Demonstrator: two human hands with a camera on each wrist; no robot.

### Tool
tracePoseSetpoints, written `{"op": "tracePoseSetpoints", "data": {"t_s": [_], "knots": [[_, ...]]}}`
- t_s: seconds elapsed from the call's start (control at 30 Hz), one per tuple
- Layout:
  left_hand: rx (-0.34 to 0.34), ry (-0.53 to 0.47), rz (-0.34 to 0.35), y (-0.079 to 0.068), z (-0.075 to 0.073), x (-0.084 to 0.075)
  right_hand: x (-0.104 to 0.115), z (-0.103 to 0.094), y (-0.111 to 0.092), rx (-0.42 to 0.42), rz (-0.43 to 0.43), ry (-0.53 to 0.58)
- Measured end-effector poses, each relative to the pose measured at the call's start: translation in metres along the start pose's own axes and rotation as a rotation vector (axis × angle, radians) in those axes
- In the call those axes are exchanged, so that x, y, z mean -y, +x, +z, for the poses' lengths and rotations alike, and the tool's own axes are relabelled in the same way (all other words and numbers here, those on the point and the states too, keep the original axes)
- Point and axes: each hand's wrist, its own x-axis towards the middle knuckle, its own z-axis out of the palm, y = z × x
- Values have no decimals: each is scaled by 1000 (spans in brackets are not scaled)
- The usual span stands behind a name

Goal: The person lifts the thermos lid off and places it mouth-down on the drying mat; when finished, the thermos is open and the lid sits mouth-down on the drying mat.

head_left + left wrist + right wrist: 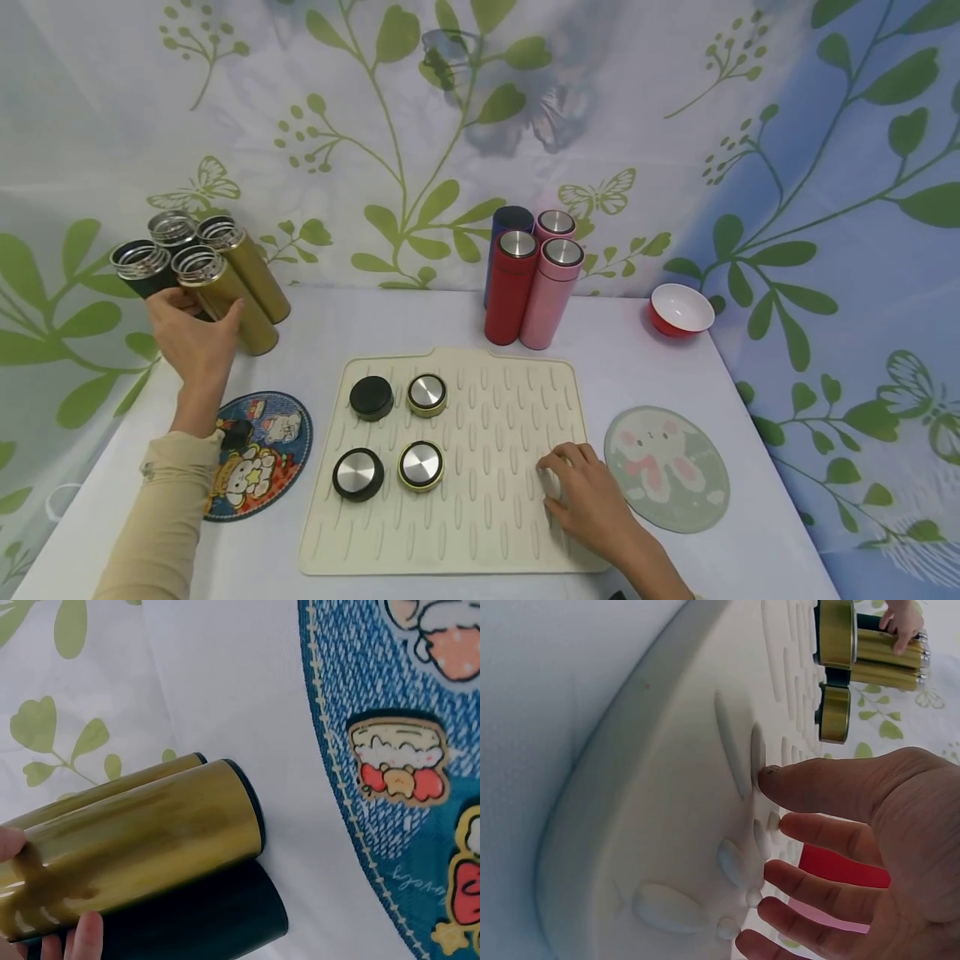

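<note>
Gold bottle (169,836) in left fingers (88,937), dark bottle (210,915) alongside

A pale cloth backdrop (487,177) rises behind the white tabletop (622,371), printed with green leafy stems (438,200), small berry sprigs (316,104) and butterfly outlines (600,193); toward its upper middle there is a blurred grey-blue flower print (557,112). A similar side cloth (862,275) closes off the right, where the ground colour turns distinctly blue, and more leaf-printed fabric (52,283) hangs along the left. The tabletop's far edge runs along the foot of the backdrop, and the light looks soft and diffuse, palest around the middle of the scene
</note>
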Motion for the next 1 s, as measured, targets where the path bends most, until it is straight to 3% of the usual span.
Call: {"op": "tracePoseSetpoints", "data": {"t_s": [0.23, 0.4, 0.5, 0.73, 1.0], "knots": [[-43, -82, 10, -20, -6, 0, 2, 0, 0, -17, -14, -26], [-36, -178, 114, -32, -4, -3, 2, 0, 0, -39, -31, -35], [20, -228, 133, -38, 0, -10, 1, 0, 0, -43, -33, -28], [223, -276, 146, -55, 9, -36, 2, 0, -1, -38, -16, -31], [364, -333, 225, -70, 32, -71, 4, -2, -1, -16, 5, -29]]}}
